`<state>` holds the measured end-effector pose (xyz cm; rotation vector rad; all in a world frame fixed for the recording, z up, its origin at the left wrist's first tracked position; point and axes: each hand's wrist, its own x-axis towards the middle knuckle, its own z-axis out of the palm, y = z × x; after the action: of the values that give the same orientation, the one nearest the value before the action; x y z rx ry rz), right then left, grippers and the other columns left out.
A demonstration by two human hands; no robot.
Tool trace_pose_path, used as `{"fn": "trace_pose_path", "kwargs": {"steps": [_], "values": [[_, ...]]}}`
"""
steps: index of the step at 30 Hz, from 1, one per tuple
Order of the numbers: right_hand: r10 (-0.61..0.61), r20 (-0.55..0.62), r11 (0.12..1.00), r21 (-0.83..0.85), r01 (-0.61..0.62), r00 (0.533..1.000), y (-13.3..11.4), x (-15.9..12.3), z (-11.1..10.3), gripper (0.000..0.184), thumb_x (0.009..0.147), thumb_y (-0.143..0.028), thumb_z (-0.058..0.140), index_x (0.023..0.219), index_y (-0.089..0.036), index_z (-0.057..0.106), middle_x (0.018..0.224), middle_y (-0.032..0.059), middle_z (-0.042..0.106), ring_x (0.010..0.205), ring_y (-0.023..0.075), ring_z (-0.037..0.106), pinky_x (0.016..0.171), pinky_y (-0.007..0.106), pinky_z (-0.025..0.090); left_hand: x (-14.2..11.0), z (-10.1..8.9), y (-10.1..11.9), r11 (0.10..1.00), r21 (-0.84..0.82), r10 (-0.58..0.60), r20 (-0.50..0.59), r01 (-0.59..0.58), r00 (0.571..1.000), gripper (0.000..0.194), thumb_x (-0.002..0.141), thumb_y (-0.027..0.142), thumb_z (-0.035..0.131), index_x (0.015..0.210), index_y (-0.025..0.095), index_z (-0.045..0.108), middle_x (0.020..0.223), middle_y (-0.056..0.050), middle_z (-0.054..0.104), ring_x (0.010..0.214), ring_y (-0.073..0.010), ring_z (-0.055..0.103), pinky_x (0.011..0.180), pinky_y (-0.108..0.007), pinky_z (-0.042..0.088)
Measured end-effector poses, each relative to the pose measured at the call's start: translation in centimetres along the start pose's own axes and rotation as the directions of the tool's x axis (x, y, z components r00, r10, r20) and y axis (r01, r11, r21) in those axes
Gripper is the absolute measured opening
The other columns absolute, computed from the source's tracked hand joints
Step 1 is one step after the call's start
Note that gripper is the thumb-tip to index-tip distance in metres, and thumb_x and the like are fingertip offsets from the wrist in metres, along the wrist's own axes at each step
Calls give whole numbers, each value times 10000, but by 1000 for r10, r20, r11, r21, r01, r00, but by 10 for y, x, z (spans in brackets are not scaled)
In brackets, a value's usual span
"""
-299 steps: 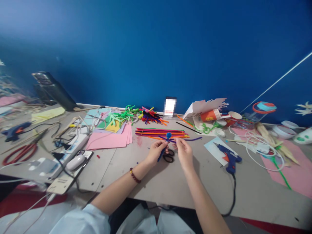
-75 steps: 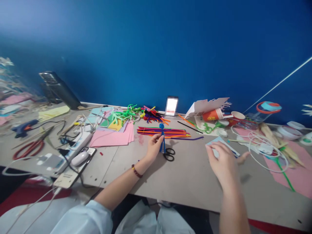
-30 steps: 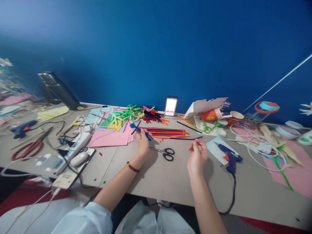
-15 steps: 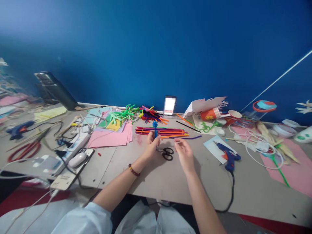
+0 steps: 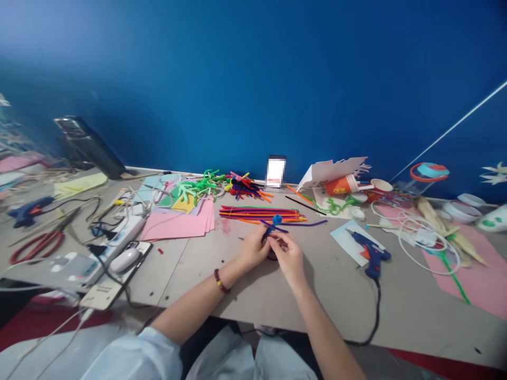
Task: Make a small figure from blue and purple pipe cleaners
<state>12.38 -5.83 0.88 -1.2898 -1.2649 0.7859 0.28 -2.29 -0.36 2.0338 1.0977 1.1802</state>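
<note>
My left hand is closed round a blue pipe cleaner piece with a round fuzzy ball at its top, tilted to the right. Across its stem lies a short purple pipe cleaner. The fingers of my right hand are pinched against the stem's lower part, touching my left fingers; the exact grip is partly hidden. Beneath the hands are black-handled scissors, mostly covered. Just beyond lies a bundle of coloured pipe cleaners, with a loose purple pipe cleaner at its right.
A blue glue gun rests on light blue paper at right, its cord running to the front edge. Pink paper and a power strip are on the left. A phone stands against the wall, near paper cups.
My right hand has moved left to meet my left hand. The blue piece has shifted right and tilted, and a purple pipe cleaner now shows across it. The hands now cover most of the scissors.
</note>
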Motion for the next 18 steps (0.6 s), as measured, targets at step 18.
{"fn": "trace_pose_path", "kwargs": {"steps": [18], "values": [[119, -96, 989, 105, -109, 988, -2, 3, -8, 253, 768, -441, 574, 817, -194, 596, 727, 20, 602, 625, 150, 549, 567, 254, 446, 3, 1, -2, 998, -56, 29, -23, -30, 999, 294, 890, 217, 418, 1152, 195, 552, 1109, -80, 632, 1026, -191, 578, 915, -348, 447]]}}
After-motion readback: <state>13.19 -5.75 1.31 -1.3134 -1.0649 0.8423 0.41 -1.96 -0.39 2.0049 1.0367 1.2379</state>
